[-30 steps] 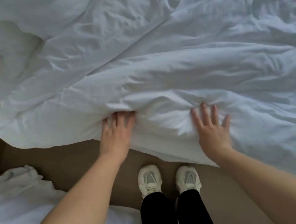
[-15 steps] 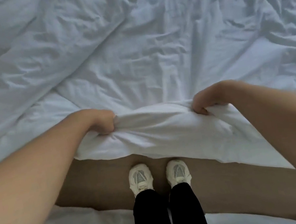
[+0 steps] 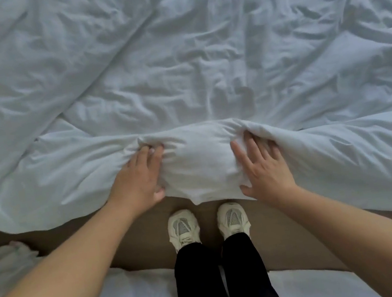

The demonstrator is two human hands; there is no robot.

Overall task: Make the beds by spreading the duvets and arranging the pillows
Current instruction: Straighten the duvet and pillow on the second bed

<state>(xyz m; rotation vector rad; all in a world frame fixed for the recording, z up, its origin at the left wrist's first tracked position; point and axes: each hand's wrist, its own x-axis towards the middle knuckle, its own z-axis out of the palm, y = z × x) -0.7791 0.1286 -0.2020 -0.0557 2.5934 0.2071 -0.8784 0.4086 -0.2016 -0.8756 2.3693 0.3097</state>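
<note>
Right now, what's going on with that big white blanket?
A person stands at the near edge of a white duvet, spreading it out. The left hand and right hand press on that edge, with a bunched fold between them. The duvet lies spread out ahead but is very wrinkled.

Left hand (image 3: 136, 182) and right hand (image 3: 265, 173) rest on the duvet (image 3: 179, 79), shoes (image 3: 183, 229) beneath its near edge.
</note>
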